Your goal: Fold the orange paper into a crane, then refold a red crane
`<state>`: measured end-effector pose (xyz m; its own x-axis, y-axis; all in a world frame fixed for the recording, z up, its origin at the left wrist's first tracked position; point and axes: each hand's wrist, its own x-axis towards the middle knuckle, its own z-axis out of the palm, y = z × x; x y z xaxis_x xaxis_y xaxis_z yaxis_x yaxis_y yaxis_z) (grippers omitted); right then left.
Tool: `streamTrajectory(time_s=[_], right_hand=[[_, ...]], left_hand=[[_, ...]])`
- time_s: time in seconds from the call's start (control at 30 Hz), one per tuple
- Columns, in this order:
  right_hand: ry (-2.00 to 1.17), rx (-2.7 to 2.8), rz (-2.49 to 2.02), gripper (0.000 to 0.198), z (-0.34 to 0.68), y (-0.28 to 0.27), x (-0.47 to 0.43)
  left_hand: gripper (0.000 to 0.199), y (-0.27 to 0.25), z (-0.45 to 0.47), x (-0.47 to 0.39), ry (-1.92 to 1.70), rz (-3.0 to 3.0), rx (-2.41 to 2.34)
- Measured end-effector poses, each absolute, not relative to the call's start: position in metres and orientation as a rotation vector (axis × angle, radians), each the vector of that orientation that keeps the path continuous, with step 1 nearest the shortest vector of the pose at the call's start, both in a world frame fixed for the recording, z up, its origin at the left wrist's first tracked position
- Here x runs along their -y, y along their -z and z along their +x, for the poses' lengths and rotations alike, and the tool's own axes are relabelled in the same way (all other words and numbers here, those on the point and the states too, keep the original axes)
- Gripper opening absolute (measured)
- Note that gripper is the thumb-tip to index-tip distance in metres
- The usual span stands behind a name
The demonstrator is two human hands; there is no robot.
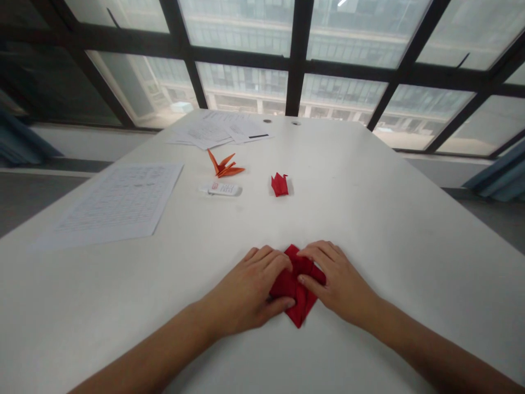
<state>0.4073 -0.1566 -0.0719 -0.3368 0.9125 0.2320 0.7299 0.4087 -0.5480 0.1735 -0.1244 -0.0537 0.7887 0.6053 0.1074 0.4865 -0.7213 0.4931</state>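
Note:
A piece of folded red paper [301, 298] lies on the white table [369, 208] with one corner pointing toward me. My left hand [256, 284] grips its left side, thumb low and fingers bent over the upper left part. From the other side, my right hand [338, 279] pinches the right corner, its thumb on the front of the paper and its fingers curled behind the upper edge. The fingers cover both side corners in part. Farther back stand a small red paper crane [280, 185] and an orange paper crane [225, 165].
A white glue tube or similar capped item [223, 189] lies in front of the orange crane. One printed sheet [115, 202] is at the left, and several papers [213, 129] are spread at the far end. Beyond the table are dark-framed windows [298, 60].

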Motion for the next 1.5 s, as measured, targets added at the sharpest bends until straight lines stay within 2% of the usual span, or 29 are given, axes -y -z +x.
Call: streamTrajectory(time_s=[0.17,0.27,0.33,0.47,0.63,0.77,0.83,1.0,1.17,1.23,1.33,1.5], right_hand=[[-0.376,2.210,-1.361,0.025,0.408,0.072,0.159],[-0.228,2.332,-1.271,0.011,0.406,0.070,0.163],[-0.226,2.444,-1.220,0.011,0.403,0.066,0.168],[-0.336,2.470,-1.318,0.029,0.397,0.060,0.175],[-0.308,2.470,-1.335,0.035,0.397,0.060,0.177],[-0.291,2.467,-1.306,0.041,0.397,0.062,0.176],[-0.297,2.441,-1.286,0.044,0.398,0.062,0.176],[-0.316,2.317,-1.276,0.040,0.400,0.063,0.178],[-0.249,2.350,-1.279,0.046,0.400,0.067,0.177],[-0.230,2.326,-1.287,0.047,0.400,0.069,0.176],[-0.262,2.316,-1.274,0.037,0.400,0.069,0.175],[-0.273,2.364,-1.201,0.019,0.401,0.067,0.174]], left_hand=[[0.051,0.052,0.168,0.124,-0.393,2.574,-1.089],[0.049,0.052,0.166,0.124,-0.297,2.577,-1.184],[0.050,0.054,0.167,0.124,-0.284,2.557,-1.196],[0.053,0.058,0.170,0.125,-0.361,2.451,-1.214],[0.044,0.051,0.170,0.124,-0.461,2.113,-1.098],[0.024,0.042,0.166,0.120,-0.559,2.028,-0.817],[0.021,0.042,0.166,0.118,-0.565,2.160,-0.745],[0.022,0.052,0.172,0.122,-0.472,2.484,-0.765],[0.044,0.055,0.177,0.129,-0.538,2.466,-0.954],[0.040,0.052,0.176,0.127,-0.532,2.430,-0.937],[0.033,0.045,0.169,0.119,-0.493,2.370,-0.813],[0.041,0.039,0.158,0.107,-0.443,2.286,-0.668]])
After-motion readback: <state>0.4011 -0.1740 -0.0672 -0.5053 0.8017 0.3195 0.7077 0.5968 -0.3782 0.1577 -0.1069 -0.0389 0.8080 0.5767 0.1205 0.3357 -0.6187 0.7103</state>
